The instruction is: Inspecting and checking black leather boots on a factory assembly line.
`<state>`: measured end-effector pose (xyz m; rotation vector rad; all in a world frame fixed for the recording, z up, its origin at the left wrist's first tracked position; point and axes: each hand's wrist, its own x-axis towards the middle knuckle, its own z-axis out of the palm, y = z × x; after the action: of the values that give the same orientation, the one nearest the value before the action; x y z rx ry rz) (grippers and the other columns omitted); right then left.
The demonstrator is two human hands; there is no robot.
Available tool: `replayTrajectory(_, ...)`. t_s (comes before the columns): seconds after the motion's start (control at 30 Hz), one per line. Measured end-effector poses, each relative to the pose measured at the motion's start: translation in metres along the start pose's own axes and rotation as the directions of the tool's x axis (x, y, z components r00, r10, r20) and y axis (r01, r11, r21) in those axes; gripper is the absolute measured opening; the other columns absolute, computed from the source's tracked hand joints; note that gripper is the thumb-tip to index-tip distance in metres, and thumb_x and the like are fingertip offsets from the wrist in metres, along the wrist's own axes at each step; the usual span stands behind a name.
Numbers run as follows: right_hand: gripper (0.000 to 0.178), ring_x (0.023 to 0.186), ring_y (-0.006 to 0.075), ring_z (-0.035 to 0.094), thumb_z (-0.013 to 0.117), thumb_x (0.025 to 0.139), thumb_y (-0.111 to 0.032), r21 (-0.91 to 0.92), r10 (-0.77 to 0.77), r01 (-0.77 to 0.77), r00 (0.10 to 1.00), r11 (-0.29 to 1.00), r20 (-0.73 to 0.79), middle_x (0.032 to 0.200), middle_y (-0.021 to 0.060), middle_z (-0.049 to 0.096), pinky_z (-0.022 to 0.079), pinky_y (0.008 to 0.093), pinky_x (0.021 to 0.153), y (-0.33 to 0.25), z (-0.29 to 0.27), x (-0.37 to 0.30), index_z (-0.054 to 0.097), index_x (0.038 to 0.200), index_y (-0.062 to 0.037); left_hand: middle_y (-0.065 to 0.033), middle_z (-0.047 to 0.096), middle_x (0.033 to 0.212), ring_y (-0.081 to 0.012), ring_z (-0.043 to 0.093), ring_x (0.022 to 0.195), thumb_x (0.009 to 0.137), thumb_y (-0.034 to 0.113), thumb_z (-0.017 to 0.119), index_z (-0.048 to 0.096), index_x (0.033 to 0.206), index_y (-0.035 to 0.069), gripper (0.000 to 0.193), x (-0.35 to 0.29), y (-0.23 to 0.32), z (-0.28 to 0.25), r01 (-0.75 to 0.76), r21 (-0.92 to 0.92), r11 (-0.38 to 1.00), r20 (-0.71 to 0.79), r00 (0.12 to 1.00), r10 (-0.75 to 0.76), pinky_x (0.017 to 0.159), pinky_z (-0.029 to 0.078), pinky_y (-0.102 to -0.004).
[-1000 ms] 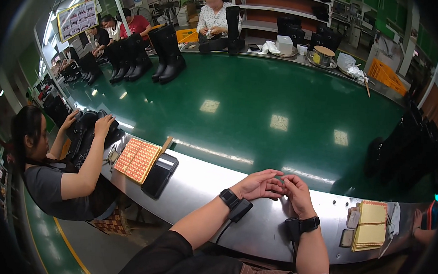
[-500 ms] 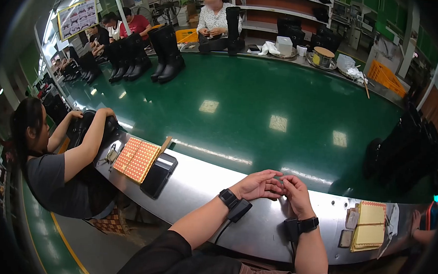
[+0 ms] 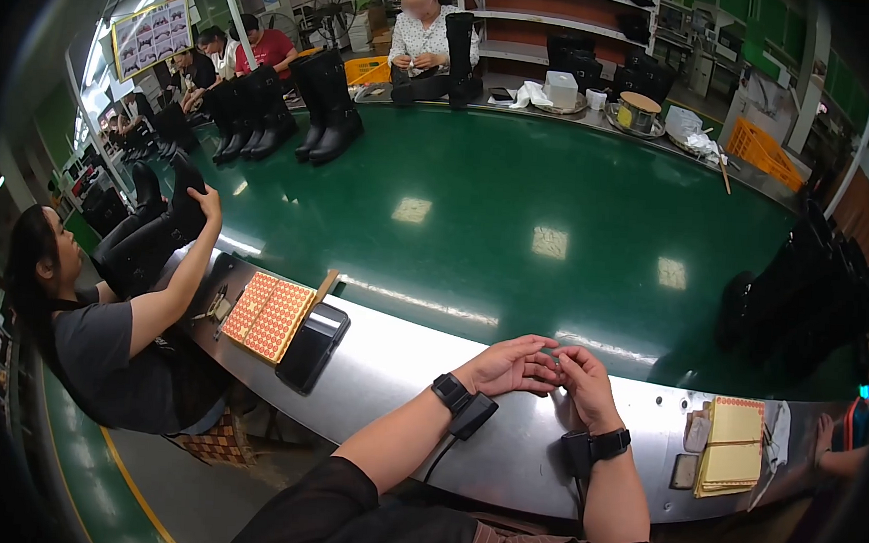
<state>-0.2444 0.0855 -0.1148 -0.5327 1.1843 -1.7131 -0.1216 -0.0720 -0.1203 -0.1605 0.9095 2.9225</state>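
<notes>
Above the metal edge of the bench, my left hand (image 3: 514,365) is held palm inward with its fingers loosely stretched out. Its fingertips meet those of my right hand (image 3: 586,381), whose thumb and forefinger are pinched together. Whether anything small is between them is too fine to make out. A black strap with a small box sits on each wrist, the left wrist strap (image 3: 451,393) and the right wrist strap (image 3: 610,445). Both hands are over the bare metal strip (image 3: 513,446), just short of the green belt surface (image 3: 478,214).
Left of me lie a black phone (image 3: 314,349) and a patterned paper stack (image 3: 269,316); right, a yellow paper stack (image 3: 731,449). Black boots stand at the far left (image 3: 329,106) and right (image 3: 796,294). A co-worker (image 3: 112,341) at left holds boots (image 3: 164,220); another (image 3: 432,42) sits opposite.
The co-worker at left has raised a pair of black boots, toes upward, and leaned back. My two hands stay in the same place and pose.
</notes>
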Motion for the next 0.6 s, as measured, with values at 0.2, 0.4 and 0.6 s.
replayTrajectory(0.2,0.015,0.076,0.0078,0.058,0.056,0.095,-0.013,-0.016,-0.001,0.001,1.000,1.000,0.004,0.090,0.0017,0.062,0.049,0.0224,0.068,-0.0050,0.0052,-0.0025,0.060,0.105,-0.0027,-0.0158,0.057,0.112,-0.0263,0.063,0.100,0.100,0.022,0.045,0.043,0.130,0.002,0.036,-0.0002,0.0002,-0.0002,0.001,-0.026,1.000,0.011,1.000,-0.001,0.093,0.052,-0.0453)
replayTrajectory(0.4,0.014,0.075,0.0073,0.058,0.055,0.095,-0.013,-0.025,0.000,0.000,1.000,1.000,0.009,0.090,0.0009,0.062,0.049,0.0222,0.069,-0.0014,0.0028,-0.0011,0.060,0.105,-0.0031,-0.0159,0.058,0.111,-0.0263,0.063,0.101,0.100,0.022,0.045,0.043,0.130,0.002,0.036,-0.0006,0.0000,0.0006,0.003,-0.013,1.000,0.004,1.000,-0.003,0.093,0.052,-0.0449)
replayTrajectory(0.6,0.015,0.075,0.0073,0.058,0.056,0.095,-0.014,-0.025,-0.004,0.004,1.000,1.000,0.005,0.090,0.0007,0.062,0.049,0.0219,0.068,-0.0021,0.0022,-0.0017,0.060,0.105,-0.0030,-0.0154,0.058,0.112,-0.0263,0.062,0.102,0.101,0.023,0.044,0.043,0.130,0.003,0.035,0.0014,-0.0012,-0.0006,0.004,0.004,1.000,0.011,1.000,-0.004,0.093,0.052,-0.0449)
